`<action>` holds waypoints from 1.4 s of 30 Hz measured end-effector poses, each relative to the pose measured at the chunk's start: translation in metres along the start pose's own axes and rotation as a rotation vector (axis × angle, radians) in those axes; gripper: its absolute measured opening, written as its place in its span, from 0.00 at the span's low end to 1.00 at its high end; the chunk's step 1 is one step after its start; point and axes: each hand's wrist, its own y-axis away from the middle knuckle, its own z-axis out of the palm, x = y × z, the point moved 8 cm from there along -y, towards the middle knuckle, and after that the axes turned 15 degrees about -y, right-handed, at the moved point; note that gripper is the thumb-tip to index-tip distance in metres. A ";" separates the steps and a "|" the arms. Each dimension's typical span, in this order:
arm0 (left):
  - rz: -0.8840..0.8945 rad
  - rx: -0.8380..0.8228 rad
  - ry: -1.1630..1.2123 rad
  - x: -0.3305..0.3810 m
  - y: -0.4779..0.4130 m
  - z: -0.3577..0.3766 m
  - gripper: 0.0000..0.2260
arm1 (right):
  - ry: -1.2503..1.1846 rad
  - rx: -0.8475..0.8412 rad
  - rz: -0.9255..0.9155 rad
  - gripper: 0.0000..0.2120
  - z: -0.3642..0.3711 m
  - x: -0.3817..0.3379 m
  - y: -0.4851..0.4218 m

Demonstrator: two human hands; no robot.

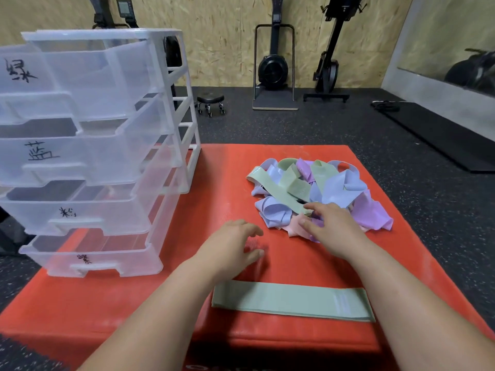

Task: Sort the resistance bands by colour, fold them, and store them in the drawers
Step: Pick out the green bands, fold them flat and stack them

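A tangled pile of resistance bands (321, 188) in green, blue, purple and pink lies on the red mat (241, 170). One green band (292, 301) lies flat and straight near the mat's front edge. My right hand (332, 226) rests on the near edge of the pile, its fingertips at the end of a green band (289, 199) and its thumb on a pink band (297, 226). My left hand (230, 250) hovers over bare mat left of the pile, fingers loosely curled, holding nothing. A clear plastic drawer unit (88, 145) stands at the left, its labelled drawers pulled partly out.
The mat sits on black speckled gym floor (401, 156). Behind stand a small wheeled stool (210, 101), exercise machines (273, 65) against a chipboard wall, and a black floor mat (442, 132) at the right.
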 end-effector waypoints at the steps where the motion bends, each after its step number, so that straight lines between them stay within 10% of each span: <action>1: 0.004 0.006 0.004 0.001 -0.003 0.000 0.20 | 0.038 -0.018 0.023 0.24 0.005 0.001 -0.004; 6: 0.004 0.011 0.018 0.001 -0.010 0.001 0.19 | 0.035 -0.054 0.033 0.18 0.010 -0.010 -0.014; 13: -0.042 0.140 0.120 0.005 -0.011 -0.025 0.15 | -0.440 0.368 -0.273 0.06 -0.066 -0.068 0.018; 23: -0.091 0.312 0.480 0.036 -0.003 -0.065 0.18 | -0.901 0.149 -0.214 0.16 -0.060 -0.069 0.055; 33: -0.101 0.283 0.680 0.054 -0.009 -0.072 0.01 | -0.807 0.008 -0.228 0.21 -0.037 -0.072 0.057; 42: -0.207 0.231 0.839 0.040 -0.010 -0.062 0.07 | -0.648 -0.041 -0.250 0.07 -0.023 -0.076 0.048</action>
